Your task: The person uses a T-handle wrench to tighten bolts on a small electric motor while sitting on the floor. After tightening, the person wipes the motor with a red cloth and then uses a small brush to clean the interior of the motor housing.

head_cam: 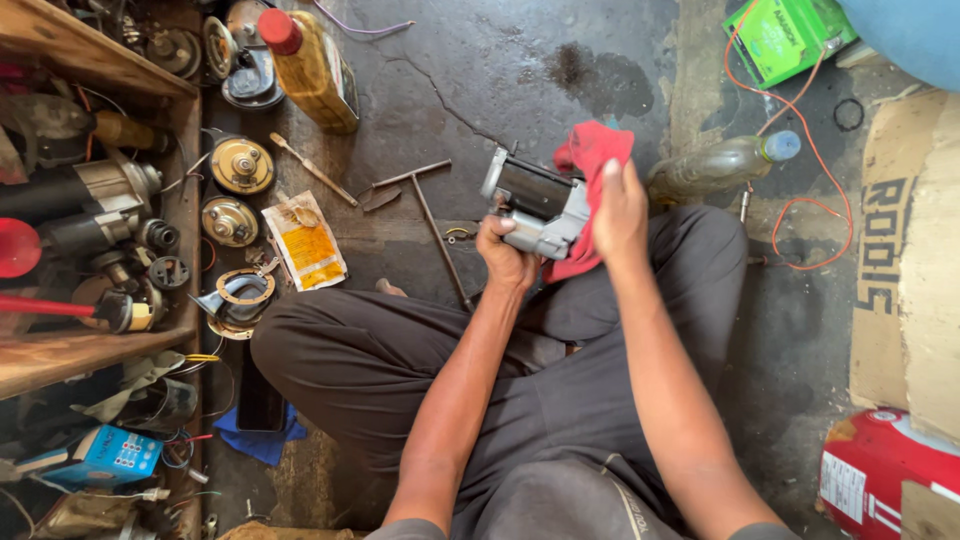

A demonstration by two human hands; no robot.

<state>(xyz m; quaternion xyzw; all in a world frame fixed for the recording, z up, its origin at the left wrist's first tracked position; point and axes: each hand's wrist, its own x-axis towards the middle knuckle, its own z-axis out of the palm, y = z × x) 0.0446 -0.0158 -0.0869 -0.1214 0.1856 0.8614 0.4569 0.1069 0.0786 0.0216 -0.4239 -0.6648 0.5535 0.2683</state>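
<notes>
A: Obs., left to right. Wooden shelf (60, 350) at far left holds motor parts. On the floor (480, 70) beside it lie round horn-like discs (241, 165), a yellow packet (308, 243) and a T-handled wrench (425, 215); a yellow bottle with red cap (310, 65) stands above them.

B: Held item?

A: Small metal motor unit (535, 205), dark cylindrical body with a pale cast housing, held above the person's lap, clear of the floor. Left hand (505, 258) is wrapped around the housing from below, fingers curled tight. Right hand (620, 215) is closed over a red rag (590, 160), pressing it against the unit's right side.

B: Handling estimate?

A: Judgement only: rigid and dense for its bulk, probably heavy enough to want a full-palm hold, not a fingertip pinch. Surfaces look smooth, possibly oily, so slippery. The cast housing offers edges and lugs and is the better place to hold; the round body would roll in the palm. The rag is soft and limp, and conforms to whatever it covers.

B: Further right?

A: Clear plastic bottle (720, 165) of brownish liquid, orange wire (810, 160) running to a green box (785, 35), cardboard (910, 260), red canister (870, 470).
</notes>
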